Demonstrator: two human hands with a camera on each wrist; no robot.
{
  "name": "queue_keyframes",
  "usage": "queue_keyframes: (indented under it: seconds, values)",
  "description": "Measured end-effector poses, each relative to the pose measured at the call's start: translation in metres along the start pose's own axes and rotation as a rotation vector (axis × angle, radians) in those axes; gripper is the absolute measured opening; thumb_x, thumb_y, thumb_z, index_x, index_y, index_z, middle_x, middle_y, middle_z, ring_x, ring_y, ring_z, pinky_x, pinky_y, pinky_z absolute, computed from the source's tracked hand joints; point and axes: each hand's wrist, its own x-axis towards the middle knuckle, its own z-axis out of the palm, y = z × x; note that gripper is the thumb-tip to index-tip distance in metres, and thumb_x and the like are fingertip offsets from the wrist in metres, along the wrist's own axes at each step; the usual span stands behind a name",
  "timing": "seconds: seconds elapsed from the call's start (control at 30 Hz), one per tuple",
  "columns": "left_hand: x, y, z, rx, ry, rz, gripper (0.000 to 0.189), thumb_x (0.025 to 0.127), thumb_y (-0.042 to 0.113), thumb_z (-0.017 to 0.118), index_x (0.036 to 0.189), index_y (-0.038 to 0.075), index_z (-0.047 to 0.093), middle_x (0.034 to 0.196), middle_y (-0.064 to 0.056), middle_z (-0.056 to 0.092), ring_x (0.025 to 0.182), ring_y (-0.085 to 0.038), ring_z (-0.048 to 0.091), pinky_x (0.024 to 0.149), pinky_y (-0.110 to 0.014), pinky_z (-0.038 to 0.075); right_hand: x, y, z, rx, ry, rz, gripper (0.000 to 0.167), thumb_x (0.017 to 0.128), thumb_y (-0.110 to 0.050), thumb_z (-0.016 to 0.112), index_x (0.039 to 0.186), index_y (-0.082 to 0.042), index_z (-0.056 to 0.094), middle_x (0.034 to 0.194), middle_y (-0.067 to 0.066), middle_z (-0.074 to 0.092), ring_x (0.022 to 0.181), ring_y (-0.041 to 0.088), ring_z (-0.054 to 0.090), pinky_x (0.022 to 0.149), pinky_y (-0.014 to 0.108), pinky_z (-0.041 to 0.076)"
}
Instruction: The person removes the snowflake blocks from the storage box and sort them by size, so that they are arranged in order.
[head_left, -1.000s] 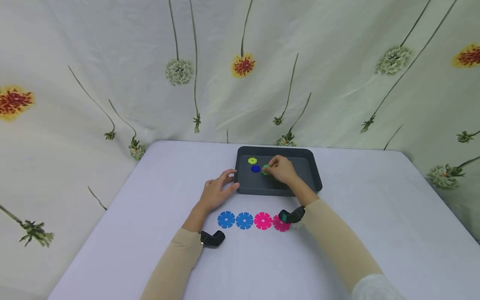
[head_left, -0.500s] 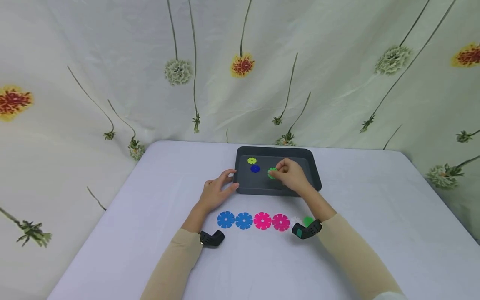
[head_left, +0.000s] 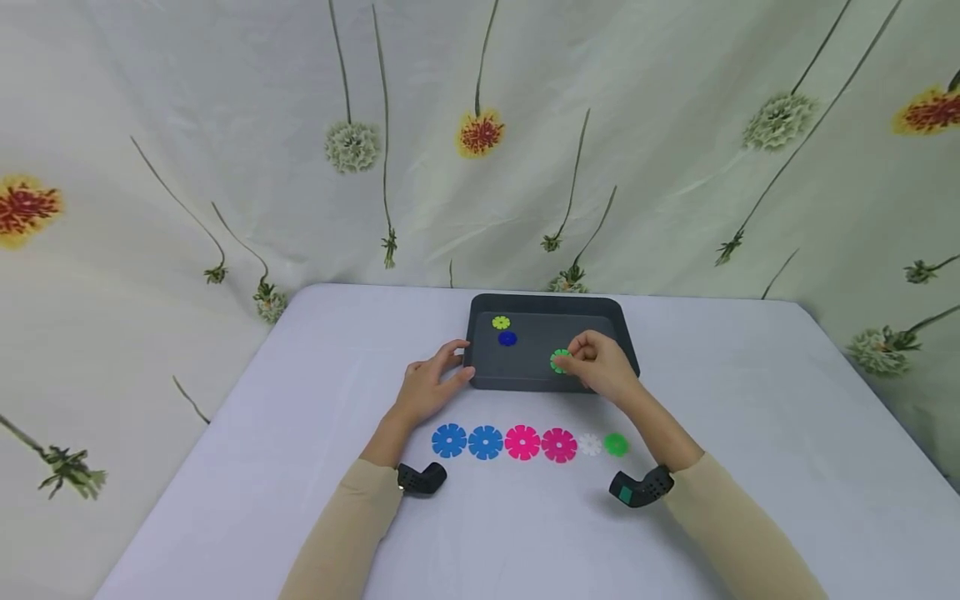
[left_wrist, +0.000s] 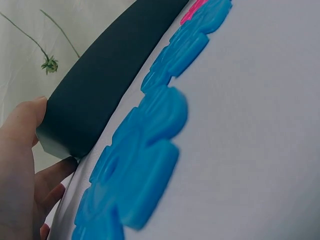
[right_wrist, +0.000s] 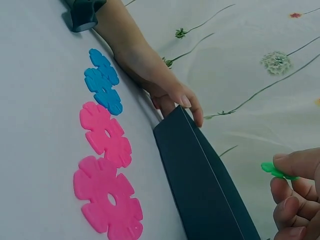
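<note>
- Nearest: my tan sleeves (head_left: 345, 533), a black device (head_left: 639, 487) at each wrist.
- White table (head_left: 750, 375): a row in front of the tray, left to right: two blue discs (head_left: 449, 441), two pink discs (head_left: 522, 442), a white disc (head_left: 590, 444), a second green disc (head_left: 617, 445) at the right end. Last two smaller than the blue and pink.
- My left hand (head_left: 429, 390): thumb and forefinger spread wide apart, tips touching the tray's left edge, thumb at the near corner. Other fingers bent low beside the wall.
- My right hand (head_left: 606, 367): thumb and forefinger narrowed to a pinch on a green disc (head_left: 558, 361), thumb on top in the right wrist view. Remaining fingers curled loosely.
- Green disc: over the near right part of the tray, notched rim poking out past my thumb. Cannot tell how much gap lies beneath it.
- Dark tray (head_left: 555, 302): flat on the table, beyond the row. Toward its left side, a dark blue disc (head_left: 507, 339); just beyond, a yellow disc (head_left: 501, 322).
- Farthest: pale flowered cloth (head_left: 660, 167) behind the table.
</note>
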Motion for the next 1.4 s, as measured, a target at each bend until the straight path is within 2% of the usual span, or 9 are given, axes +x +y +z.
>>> queue_keyframes:
  seconds: [0.37,0.6,0.93,1.17,1.4]
  values:
    - [0.0,0.001,0.0,-0.007,-0.008,-0.005,0.054,0.096,0.05,0.052,0.143,0.026,0.042,0.136,-0.011,0.058,0.13,-0.033,0.048,0.107,-0.054,0.017,-0.025,0.007,-0.009,0.002,0.0,-0.053,0.027,0.088,-0.017,0.073,0.095,0.0,0.053,0.068,0.003,0.054,0.057,0.015,0.045,0.052,0.027,0.04]
    - [0.001,-0.001,0.0,-0.014,0.003,0.004,0.054,0.096,0.051,0.052,0.143,0.026,0.042,0.135,-0.011,0.058,0.129,-0.033,0.049,0.107,-0.054,0.018,-0.04,0.006,-0.022,0.006,-0.014,-0.039,0.027,0.088,-0.015,0.074,0.096,0.001,0.053,0.067,0.004,0.052,0.054,0.014,0.042,0.051,0.026,0.037]
    - [0.001,-0.002,0.003,-0.004,0.008,0.001,0.055,0.096,0.052,0.052,0.143,0.027,0.042,0.135,-0.011,0.058,0.13,-0.033,0.049,0.107,-0.054,0.018,-0.054,0.022,-0.034,0.023,-0.044,-0.032,0.027,0.087,-0.015,0.074,0.093,0.001,0.053,0.065,0.005,0.052,0.05,0.013,0.041,0.05,0.026,0.037]
    - [0.0,0.0,0.003,-0.006,0.002,0.007,0.055,0.096,0.049,0.053,0.144,0.025,0.042,0.135,-0.012,0.058,0.13,-0.034,0.049,0.106,-0.055,0.018,-0.066,0.033,-0.044,-0.006,-0.041,0.002,0.028,0.086,-0.015,0.075,0.094,0.002,0.054,0.065,0.006,0.051,0.051,0.013,0.042,0.051,0.026,0.038]
    - [0.0,-0.001,0.001,-0.003,0.008,0.016,0.055,0.096,0.051,0.053,0.143,0.025,0.042,0.134,-0.012,0.059,0.129,-0.034,0.05,0.106,-0.055,0.019,-0.077,0.045,-0.047,0.014,-0.028,0.061,0.027,0.086,-0.013,0.074,0.095,0.003,0.054,0.066,0.003,0.052,0.051,0.011,0.041,0.05,0.025,0.037]
